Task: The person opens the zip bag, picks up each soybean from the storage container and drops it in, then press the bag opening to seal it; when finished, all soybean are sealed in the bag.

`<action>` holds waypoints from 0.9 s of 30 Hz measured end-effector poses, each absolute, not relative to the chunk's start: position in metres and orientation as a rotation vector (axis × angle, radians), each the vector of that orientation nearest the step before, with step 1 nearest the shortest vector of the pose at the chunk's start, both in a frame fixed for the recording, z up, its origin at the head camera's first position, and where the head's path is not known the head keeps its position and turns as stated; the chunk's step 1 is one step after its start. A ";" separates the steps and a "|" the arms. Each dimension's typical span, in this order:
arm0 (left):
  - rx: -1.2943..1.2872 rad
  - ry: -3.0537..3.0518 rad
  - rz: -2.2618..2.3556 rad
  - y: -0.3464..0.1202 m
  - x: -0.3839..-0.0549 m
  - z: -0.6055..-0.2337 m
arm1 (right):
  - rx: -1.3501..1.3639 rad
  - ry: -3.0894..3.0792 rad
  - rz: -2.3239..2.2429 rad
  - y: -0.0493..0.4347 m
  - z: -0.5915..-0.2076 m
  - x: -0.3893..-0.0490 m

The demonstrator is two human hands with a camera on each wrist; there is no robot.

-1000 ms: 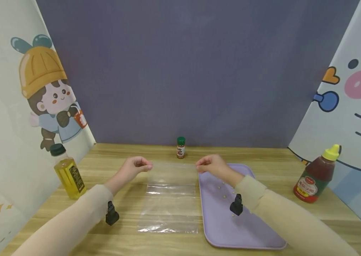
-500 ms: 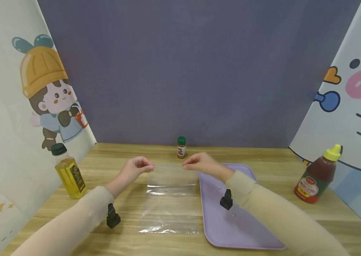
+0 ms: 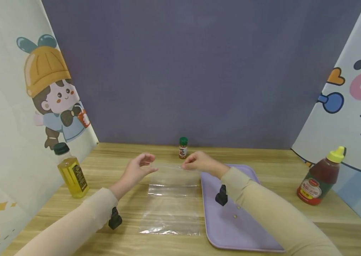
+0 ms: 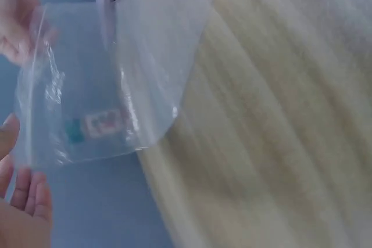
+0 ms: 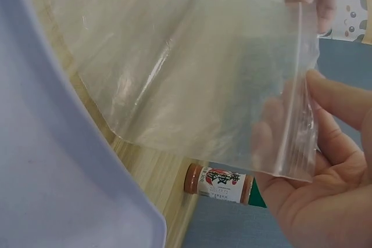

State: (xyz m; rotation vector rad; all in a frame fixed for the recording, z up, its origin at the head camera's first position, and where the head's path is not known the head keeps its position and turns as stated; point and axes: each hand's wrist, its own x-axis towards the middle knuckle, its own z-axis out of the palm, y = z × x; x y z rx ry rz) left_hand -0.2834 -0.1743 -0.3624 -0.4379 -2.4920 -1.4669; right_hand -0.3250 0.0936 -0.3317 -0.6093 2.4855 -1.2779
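Observation:
A clear zip-top plastic bag (image 3: 171,209) lies along the wood table, its zip end raised toward the hands. My right hand (image 3: 201,163) pinches the zip edge between thumb and fingers; in the right wrist view, the thumb lies in front of the zip strip and several fingers show through the film behind it. My left hand (image 3: 137,169) is at the bag's other top corner, thumb and fingers spread apart. In the left wrist view, the left fingers (image 4: 32,196) sit right at the edge of the bag (image 4: 87,85), with a gap to the thumb.
A purple tray (image 3: 228,234) with a few small yellowish bits stands right of the bag, under the right forearm. Behind the hands is a green-capped spice jar (image 3: 183,148). An oil bottle (image 3: 73,174) stands left, a red sauce bottle (image 3: 319,177) far right.
My right hand has slid left along the bag's zip edge, toward the left hand. The left hand's thumb and fingers, closed together before, have parted.

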 end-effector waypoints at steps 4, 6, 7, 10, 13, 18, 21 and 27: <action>-0.557 -2.468 -1.196 -0.159 -0.276 -0.354 | -0.616 2.494 -1.265 0.093 -0.331 -0.327; -0.620 -2.459 -1.083 -0.151 -0.275 -0.352 | -0.622 2.499 -1.258 0.093 -0.330 -0.328; -0.659 -2.450 -1.031 -0.147 -0.275 -0.351 | -0.629 2.500 -1.253 0.093 -0.329 -0.328; -0.772 -2.403 -0.888 -0.136 -0.277 -0.354 | -0.634 2.488 -1.250 0.094 -0.328 -0.327; -0.849 -2.354 -0.769 -0.128 -0.280 -0.357 | -0.637 2.463 -1.256 0.093 -0.327 -0.326; -0.864 -2.315 -0.639 -0.121 -0.281 -0.361 | -0.633 2.453 -1.266 0.090 -0.330 -0.326; -0.860 -2.291 -0.605 -0.118 -0.280 -0.361 | -0.611 2.449 -1.282 0.088 -0.331 -0.326; -0.863 -2.240 -0.530 -0.116 -0.281 -0.363 | -0.566 2.432 -1.318 0.083 -0.333 -0.326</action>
